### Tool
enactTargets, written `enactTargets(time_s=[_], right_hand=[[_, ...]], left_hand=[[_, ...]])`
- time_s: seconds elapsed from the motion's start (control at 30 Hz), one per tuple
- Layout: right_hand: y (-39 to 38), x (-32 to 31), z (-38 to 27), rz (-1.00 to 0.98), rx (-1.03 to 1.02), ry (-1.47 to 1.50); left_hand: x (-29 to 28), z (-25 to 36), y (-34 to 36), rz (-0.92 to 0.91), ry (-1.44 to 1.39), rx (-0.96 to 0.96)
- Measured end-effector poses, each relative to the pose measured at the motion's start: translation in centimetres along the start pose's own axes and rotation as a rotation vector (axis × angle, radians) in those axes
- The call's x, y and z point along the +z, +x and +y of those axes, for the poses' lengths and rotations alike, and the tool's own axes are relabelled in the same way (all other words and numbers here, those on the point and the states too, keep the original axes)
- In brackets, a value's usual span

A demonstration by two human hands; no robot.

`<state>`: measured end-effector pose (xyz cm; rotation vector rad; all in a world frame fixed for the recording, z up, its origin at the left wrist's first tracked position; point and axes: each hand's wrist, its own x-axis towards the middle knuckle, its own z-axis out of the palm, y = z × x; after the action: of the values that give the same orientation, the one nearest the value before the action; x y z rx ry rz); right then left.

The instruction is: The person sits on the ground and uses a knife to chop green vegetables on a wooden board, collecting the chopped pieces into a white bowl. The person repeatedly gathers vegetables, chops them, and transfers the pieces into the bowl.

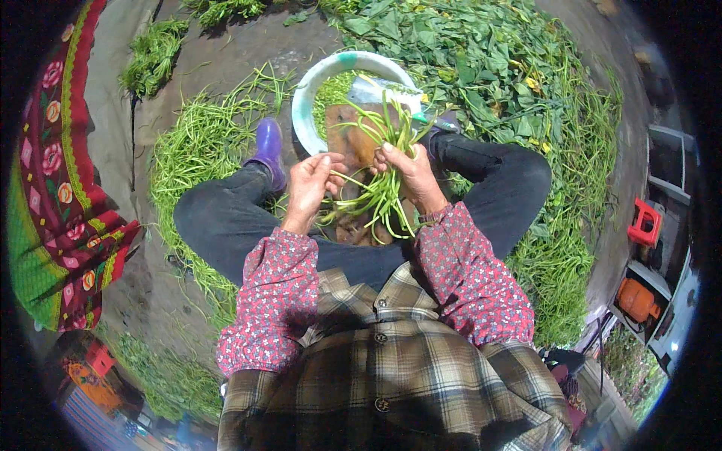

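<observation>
Green stems bunched upright, right hand gripping, left hand pinching

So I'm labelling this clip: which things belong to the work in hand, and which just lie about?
In use:
left hand
right hand
green stems
wooden board
white basin

Lying about:
leaf pile
red crate
orange container

The person wears a brown, tan and white plaid vest with dark round buttons down the front, over a red blouse with a small pale flower print, its sleeves gathered at the cuffs. Dark trousers cover both legs, and a purple rubber boot shows on the left foot.
</observation>
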<state>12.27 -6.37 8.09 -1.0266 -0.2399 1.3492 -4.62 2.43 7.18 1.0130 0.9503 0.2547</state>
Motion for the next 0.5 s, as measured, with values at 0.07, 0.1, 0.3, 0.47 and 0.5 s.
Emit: enactTargets(time_s=[0.07, 0.1, 0.3, 0.47, 0.5], right_hand=[[0.3, -0.1, 0.6, -0.032, -0.022, -0.052], [0.2, 0.2, 0.9, -0.005, -0.049, -0.142], [0.5, 3.2, 2.4, 0.231, -0.499, -0.857], [-0.2, 4.2, 4.7, -0.055, -0.453, -1.21], [-0.7, 4.9, 4.3, -0.088, -0.522, -1.203]], left_hand=[[0.2, 0.0, 0.2, -0.16, 0.113, 0.088], [0.6, -0.5, 0.0, -0.149, 0.228, 0.218], [-0.1, -3.3, 0.7, -0.186, 0.278, 0.315], [2.1, -2.8, -0.9, -0.201, -0.309, 0.098], [2.2, -2.8, -0.8, -0.168, -0.4, 0.098]])
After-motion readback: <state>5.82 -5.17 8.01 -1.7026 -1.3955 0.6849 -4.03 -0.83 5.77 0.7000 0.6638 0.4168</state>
